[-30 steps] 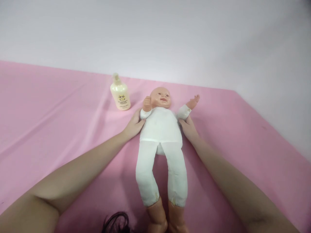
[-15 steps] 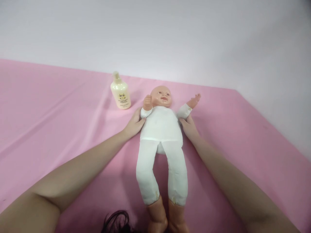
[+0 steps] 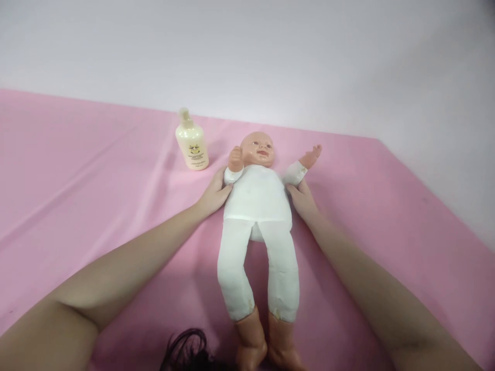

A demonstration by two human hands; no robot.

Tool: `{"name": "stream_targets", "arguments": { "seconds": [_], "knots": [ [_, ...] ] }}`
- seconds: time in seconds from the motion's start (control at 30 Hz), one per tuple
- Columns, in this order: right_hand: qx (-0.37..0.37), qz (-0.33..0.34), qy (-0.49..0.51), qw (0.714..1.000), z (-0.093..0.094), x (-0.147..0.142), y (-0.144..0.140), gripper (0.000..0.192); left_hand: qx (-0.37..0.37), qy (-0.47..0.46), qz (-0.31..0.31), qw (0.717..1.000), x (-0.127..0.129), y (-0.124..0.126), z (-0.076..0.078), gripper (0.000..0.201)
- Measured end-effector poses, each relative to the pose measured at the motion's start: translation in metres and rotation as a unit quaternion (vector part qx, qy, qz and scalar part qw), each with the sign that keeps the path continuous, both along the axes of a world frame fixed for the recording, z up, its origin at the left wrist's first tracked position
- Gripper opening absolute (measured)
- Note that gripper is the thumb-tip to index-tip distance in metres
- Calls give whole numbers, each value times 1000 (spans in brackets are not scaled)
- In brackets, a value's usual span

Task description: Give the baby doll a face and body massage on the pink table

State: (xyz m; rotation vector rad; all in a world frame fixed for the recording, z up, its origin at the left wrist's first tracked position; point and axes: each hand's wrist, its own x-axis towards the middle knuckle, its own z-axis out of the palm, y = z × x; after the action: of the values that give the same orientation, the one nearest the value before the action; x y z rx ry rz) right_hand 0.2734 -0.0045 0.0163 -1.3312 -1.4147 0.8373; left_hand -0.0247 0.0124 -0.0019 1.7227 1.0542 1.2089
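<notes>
A baby doll (image 3: pixel 258 198) with a white body and bare plastic head, hands and feet lies on its back, head away from me. My left hand (image 3: pixel 215 193) grips its side at the upper arm on the left, thumb in front and the other fingers hidden behind. On the opposite side my right hand (image 3: pixel 302 200) holds it the same way, just under the raised arm. The doll's feet point toward me at the bottom of the view.
A pale yellow pump bottle (image 3: pixel 193 147) stands upright left of the doll's head. Pink cloth (image 3: pixel 96 170) with creases covers the table. Behind its far edge is a plain white surface (image 3: pixel 247 56). Dark hair (image 3: pixel 187 350) shows at the bottom edge.
The whole scene sits slightly higher in the view, a small camera shift. Both hands keep the same hold on the doll, and the bottle has not moved.
</notes>
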Motion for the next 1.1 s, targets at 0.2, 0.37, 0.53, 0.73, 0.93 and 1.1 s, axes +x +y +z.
{"name": "stream_targets", "arguments": {
  "seconds": [0.2, 0.37, 0.53, 0.73, 0.93, 1.1],
  "knots": [
    [-1, -4, 6, 1000, 2, 0, -1, 50, -4, -10, -4, 1000, 0, 0, 0, 61],
    [-2, 1, 3, 1000, -1, 2, 1, 49, 2, -12, -5, 1000, 0, 0, 0, 59],
    [8, 5, 1, 1000, -8, 4, 5, 52, 4, -1, 0, 1000, 0, 1, -2, 60],
    [-2, -7, -8, 1000, -17, 9, 10, 54, 6, 6, 3, 1000, -2, 3, -5, 60],
    [5, 4, 7, 1000, -14, 6, 8, 54, 5, 11, 6, 1000, -1, 1, -3, 60],
    [-4, 8, 7, 1000, -11, 5, 6, 56, 8, 3, 2, 1000, -1, 1, -4, 57]
  ]
}}
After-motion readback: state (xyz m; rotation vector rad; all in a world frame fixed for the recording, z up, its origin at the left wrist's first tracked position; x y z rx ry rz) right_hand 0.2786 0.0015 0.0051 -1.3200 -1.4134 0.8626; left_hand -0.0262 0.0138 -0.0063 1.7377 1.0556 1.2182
